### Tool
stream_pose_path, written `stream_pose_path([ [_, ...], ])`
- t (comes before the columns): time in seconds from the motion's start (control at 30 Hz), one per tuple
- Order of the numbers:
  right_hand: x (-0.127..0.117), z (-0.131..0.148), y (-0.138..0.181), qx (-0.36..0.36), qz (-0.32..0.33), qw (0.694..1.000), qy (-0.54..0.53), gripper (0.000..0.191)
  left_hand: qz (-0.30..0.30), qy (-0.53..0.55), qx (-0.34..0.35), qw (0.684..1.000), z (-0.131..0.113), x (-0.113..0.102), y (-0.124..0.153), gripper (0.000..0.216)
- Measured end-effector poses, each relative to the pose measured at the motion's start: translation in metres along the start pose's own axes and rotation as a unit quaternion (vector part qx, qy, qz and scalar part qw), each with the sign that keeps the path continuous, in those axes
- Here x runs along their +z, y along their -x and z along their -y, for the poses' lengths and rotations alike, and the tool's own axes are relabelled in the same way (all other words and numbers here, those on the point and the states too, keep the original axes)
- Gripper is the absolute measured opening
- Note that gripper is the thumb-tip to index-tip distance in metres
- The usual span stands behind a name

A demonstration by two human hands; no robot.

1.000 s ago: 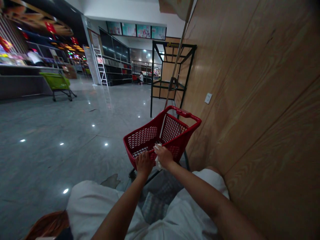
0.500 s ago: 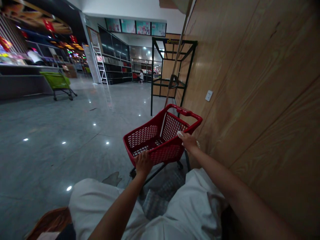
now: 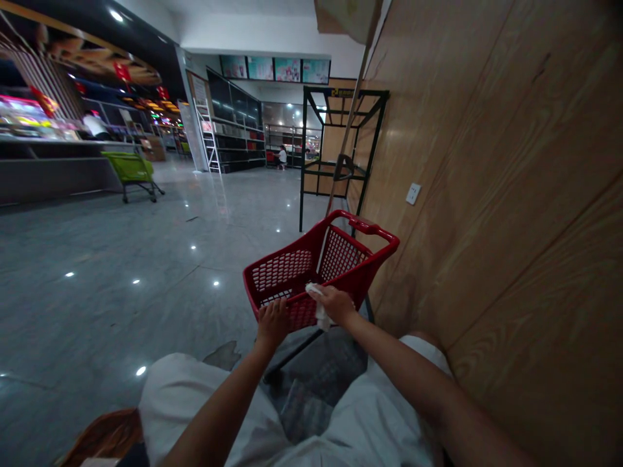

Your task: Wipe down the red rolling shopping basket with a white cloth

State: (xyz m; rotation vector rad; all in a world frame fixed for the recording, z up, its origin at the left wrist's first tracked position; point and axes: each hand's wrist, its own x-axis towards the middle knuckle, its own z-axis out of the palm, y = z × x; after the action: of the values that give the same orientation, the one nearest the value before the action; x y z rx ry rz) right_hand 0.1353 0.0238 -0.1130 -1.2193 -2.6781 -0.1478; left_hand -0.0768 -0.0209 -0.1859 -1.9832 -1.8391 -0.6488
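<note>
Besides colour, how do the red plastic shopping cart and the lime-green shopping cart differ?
The red plastic shopping cart stands before the person; the lime-green shopping cart stands farther off, near the grey counter. The left hand curls over the red cart's rim and the right hand holds a white cloth at it; neither touches the green cart. Both stand on the grey floor.

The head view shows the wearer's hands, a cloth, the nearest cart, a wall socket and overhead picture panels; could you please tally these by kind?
Hands: 2 (left hand, right hand)
White cloth: 1
Nearest red cart: 1
Wall socket: 1
Overhead picture panels: 4
Total: 9
</note>
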Motion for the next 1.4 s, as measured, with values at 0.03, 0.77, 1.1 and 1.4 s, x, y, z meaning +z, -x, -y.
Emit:
stream_pose_path([
  [0.03,-0.008,-0.021,0.005,0.033,-0.002,0.999,0.025,0.054,-0.003,-0.002,0.004,1.000,0.005,0.000,-0.001,0.037],
  [0.77,-0.028,-0.063,-0.004,0.056,0.016,0.996,0.071,0.043,-0.023,0.035,0.026,0.999,0.016,0.005,-0.002,0.052],
  [1.1,-0.118,-0.181,0.018,0.283,-0.007,0.936,0.209,0.046,0.060,0.016,0.027,0.998,0.065,0.011,-0.044,0.059],
  [1.4,-0.114,-0.152,-0.021,0.265,0.004,0.955,0.131,0.037,0.054,-0.002,0.061,0.997,0.017,-0.002,-0.087,0.071],
])
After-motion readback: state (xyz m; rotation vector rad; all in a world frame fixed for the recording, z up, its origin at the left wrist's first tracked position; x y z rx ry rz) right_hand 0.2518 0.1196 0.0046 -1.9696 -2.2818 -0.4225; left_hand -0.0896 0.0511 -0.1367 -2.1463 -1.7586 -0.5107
